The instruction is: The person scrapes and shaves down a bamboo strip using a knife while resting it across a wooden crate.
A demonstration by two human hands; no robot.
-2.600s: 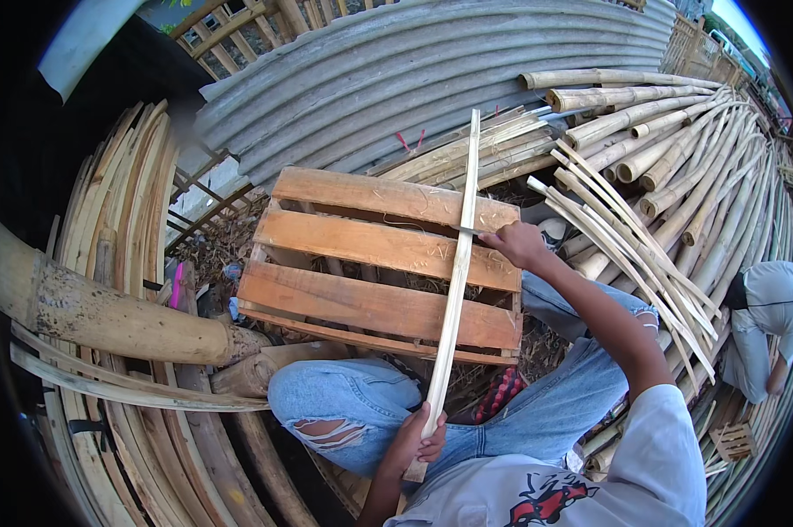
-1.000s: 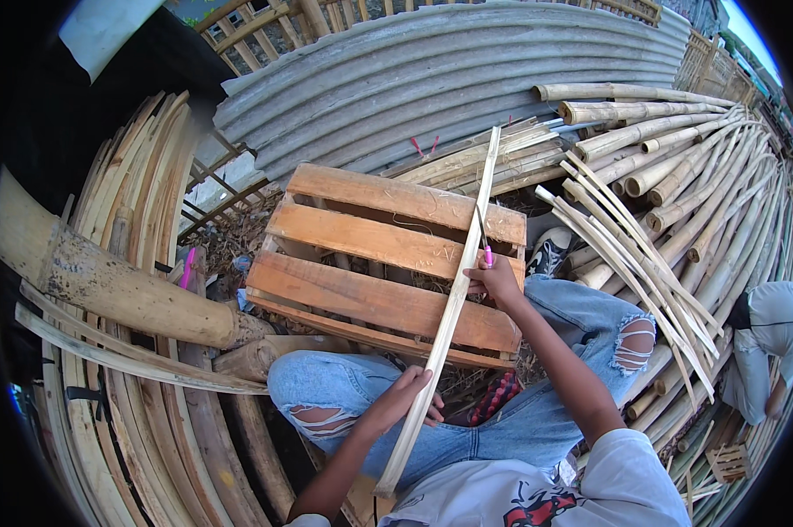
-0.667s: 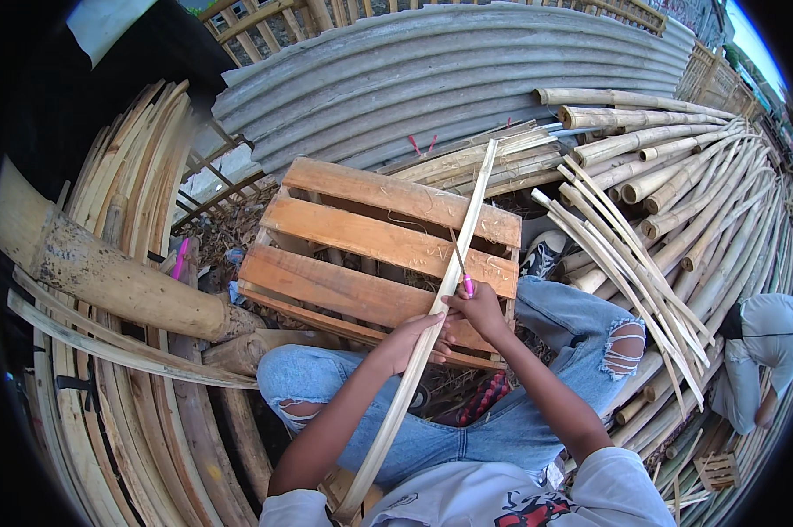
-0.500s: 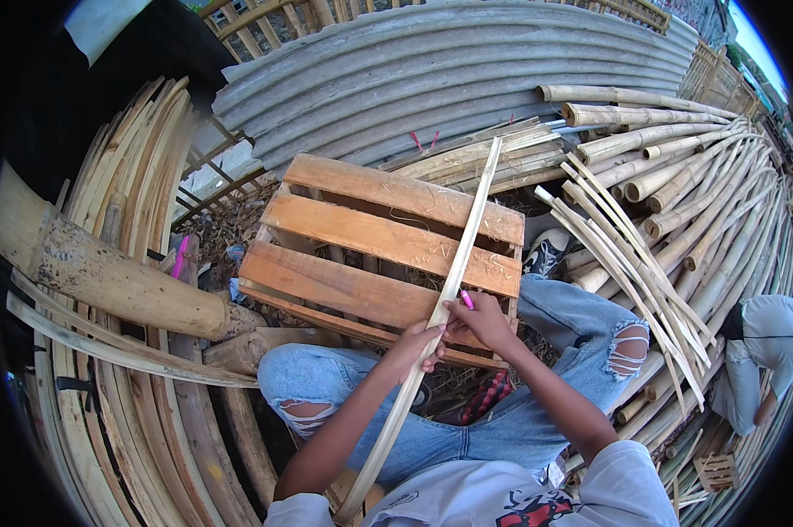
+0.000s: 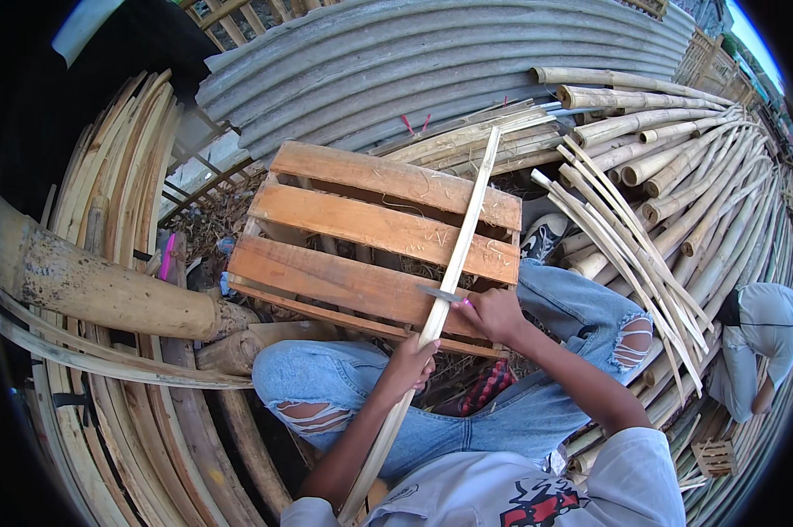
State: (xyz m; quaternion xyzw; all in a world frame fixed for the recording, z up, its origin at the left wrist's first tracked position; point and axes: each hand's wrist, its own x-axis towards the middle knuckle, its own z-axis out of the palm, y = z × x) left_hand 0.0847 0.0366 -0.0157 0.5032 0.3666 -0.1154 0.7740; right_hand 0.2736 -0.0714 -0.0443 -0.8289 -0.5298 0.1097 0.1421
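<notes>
A long pale bamboo strip (image 5: 469, 224) runs from beside my body up across a wooden slatted crate (image 5: 326, 268). My left hand (image 5: 409, 365) is wrapped round the strip just in front of the crate's near edge. In my right hand (image 5: 495, 314) is a knife (image 5: 438, 293) with a pink handle, partly hidden by my fingers. Its grey blade lies across the strip, pointing left, a little beyond my left hand. Thin curled shavings lie on the crate's slats.
Split bamboo strips (image 5: 120, 176) are stacked at left, beside a thick bamboo pole (image 5: 107, 277). More pale strips (image 5: 629, 250) and bamboo poles (image 5: 677, 189) lie at right. Corrugated sheeting (image 5: 396, 66) stands behind the crate. Another person (image 5: 759, 342) bends over at far right.
My right hand has moved away from my left, and the knife blade now shows across the strip. My left hand still grips the strip. The view has shifted slightly.
</notes>
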